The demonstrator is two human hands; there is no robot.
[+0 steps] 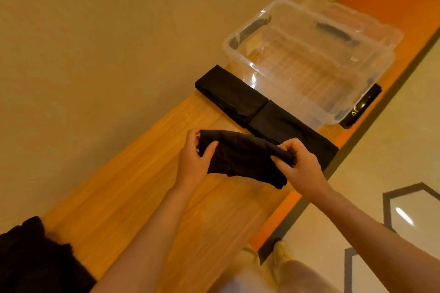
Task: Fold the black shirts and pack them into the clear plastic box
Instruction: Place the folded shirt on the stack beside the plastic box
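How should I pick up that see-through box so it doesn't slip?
Take the box by its two dark handles, one on each short end. Come in from both ends and hook your fingers under each. The walls are smooth, clear plastic and the box is too wide for one hand, so the handles look like the safest hold.

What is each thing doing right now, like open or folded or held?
Clear plastic box: open, no shirts inside.
Held shirt: folded, lifted above the table.
Left hand: grips one end.
Right hand: grips the other end.
Two folded shirts: lying beside the box.
Dark pile: unfolded, on the table.
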